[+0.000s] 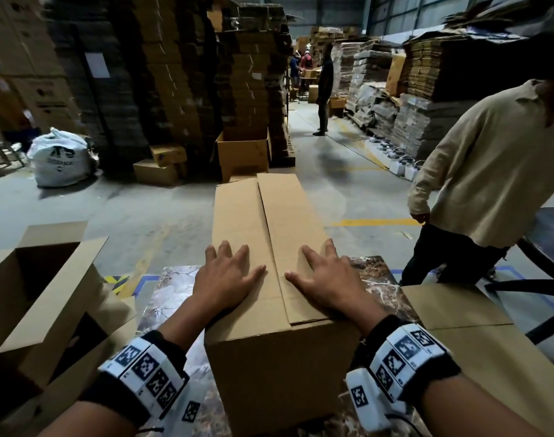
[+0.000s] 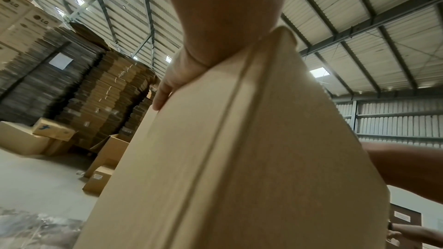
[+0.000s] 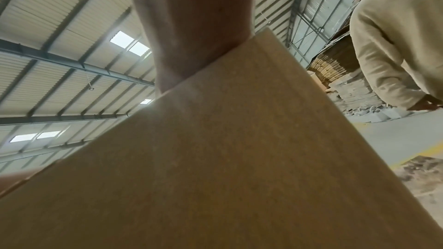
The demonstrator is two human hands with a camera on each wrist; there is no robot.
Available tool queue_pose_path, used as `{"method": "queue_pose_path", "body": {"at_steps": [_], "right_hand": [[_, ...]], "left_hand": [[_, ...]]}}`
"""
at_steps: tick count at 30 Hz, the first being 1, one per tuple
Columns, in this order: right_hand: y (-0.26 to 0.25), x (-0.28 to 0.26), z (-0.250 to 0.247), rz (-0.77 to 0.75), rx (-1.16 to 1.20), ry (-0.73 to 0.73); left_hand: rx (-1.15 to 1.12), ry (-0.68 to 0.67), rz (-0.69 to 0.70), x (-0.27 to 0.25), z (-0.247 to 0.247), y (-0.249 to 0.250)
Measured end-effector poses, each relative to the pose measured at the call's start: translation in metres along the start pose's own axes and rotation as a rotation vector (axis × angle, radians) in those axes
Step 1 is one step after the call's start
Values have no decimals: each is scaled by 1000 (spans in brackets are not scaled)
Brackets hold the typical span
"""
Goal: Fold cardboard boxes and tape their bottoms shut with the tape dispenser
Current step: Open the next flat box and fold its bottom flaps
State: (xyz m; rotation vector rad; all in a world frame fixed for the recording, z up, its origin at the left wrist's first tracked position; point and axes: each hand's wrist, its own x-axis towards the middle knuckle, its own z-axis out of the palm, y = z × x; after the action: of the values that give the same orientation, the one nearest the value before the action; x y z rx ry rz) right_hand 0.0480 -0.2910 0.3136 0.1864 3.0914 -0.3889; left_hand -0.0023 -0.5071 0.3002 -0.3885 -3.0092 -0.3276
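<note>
Pressing flat: left hand (image 1: 227,280), right hand (image 1: 327,283) atop cardboard box (image 1: 279,357) flaps.

Head view: from above, facing forward and down over cardboard box (image 1: 269,247) toward warehouse aisle. Wrist views: pressed close against box side, tilted up at corrugated roof (image 2: 359,7). Shared across all three: same box; bystander in beige shirt (image 3: 395,35) shared by head and right wrist.

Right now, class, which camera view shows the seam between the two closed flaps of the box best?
The head view: the seam runs unbroken along the box top, between the left hand and right hand pressing the flaps. The left wrist view shows it only as a skewed groove; the right wrist view shows one flap, no seam.
</note>
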Motion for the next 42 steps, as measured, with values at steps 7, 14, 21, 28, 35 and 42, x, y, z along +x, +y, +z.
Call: {"method": "queue_pose_path", "body": {"at_steps": [7, 14, 21, 28, 35, 42], "right_hand": [[-28, 33, 8, -16, 35, 59], [-43, 84, 8, 13, 40, 75], [-79, 126, 20, 45, 76, 134], [-167, 154, 70, 49, 102, 79], [-155, 180, 80, 209, 213, -35], [-115, 179, 57, 148, 162, -49]], "left_hand": [[-45, 31, -4, 31, 0, -31], [-93, 60, 15, 84, 3, -54], [-108, 109, 14, 125, 5, -96], [-372, -66, -461, 124, 59, -188], [-733, -51, -555, 104, 99, -190], [-805, -99, -547, 106, 100, -154]]}}
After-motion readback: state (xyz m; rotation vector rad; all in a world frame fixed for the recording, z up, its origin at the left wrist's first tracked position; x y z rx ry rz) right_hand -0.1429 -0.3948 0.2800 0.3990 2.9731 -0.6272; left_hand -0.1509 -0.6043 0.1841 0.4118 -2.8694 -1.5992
